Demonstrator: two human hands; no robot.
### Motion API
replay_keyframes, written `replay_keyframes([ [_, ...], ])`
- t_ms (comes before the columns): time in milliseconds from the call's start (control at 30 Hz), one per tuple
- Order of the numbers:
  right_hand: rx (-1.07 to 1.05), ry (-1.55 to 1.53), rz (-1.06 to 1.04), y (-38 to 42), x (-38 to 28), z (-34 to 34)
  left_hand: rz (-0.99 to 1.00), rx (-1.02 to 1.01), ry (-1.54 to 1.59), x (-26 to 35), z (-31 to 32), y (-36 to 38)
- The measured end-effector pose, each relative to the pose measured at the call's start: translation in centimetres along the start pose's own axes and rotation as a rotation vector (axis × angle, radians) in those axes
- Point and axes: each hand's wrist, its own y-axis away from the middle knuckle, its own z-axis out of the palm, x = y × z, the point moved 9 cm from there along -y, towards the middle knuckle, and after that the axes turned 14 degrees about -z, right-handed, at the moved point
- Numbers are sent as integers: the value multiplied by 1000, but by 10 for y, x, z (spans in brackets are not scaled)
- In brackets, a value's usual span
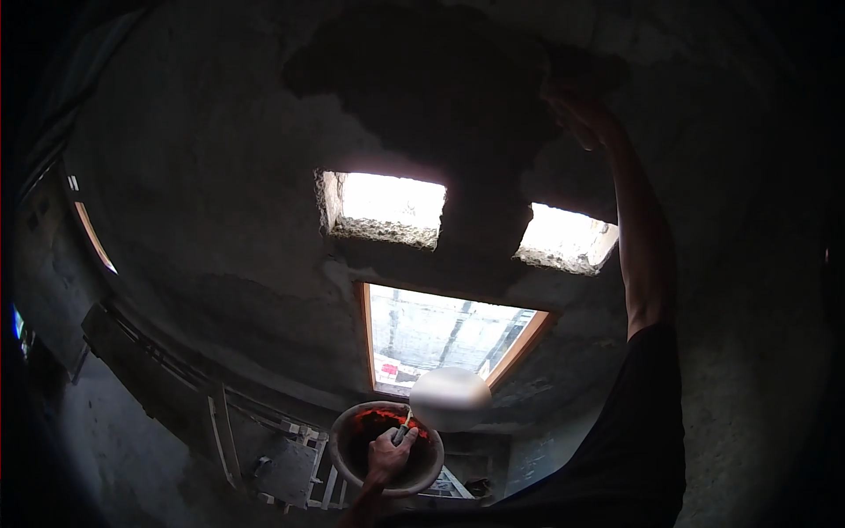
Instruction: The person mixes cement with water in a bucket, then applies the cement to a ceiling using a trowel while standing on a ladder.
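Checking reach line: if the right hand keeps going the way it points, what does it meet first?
The right hand is raised against the dark wet plaster patch on the wall. Going straight on, it meets that plaster at once; it seems already touching or nearly so, though depth is unclear in the dim light.

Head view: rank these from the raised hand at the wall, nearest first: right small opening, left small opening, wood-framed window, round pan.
From the raised hand, high on the wall:
1. Right small opening, just below it.
2. Left small opening, to its left.
3. Wood-framed window, lower centre.
4. Round pan, bottom, where another hand holds a tool.
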Motion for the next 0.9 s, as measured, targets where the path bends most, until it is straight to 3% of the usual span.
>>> replay_keyframes([
  [267, 41, -232, 111, -24, 42, -7, -79, 66, 8, -22, -4, -10],
  [400, 25, -132, 149, -25, 43, 7, -91, 49, -8, -27, 3, -11],
  [467, 299, 499, -356, -24, -1, -1, -101, 26, -10, -26, 9, -9],
  [800, 213, 697, -183, -42, 5, 11, -73, -70, -47, -25, 32, -5],
  [867, 455, 631, -486, -31, -13, 6, -68, -89, -51, -22, 37, -4],
  [900, 455, 632, -483, -27, -21, 5, -68, -96, -56, -19, 39, -3],
])
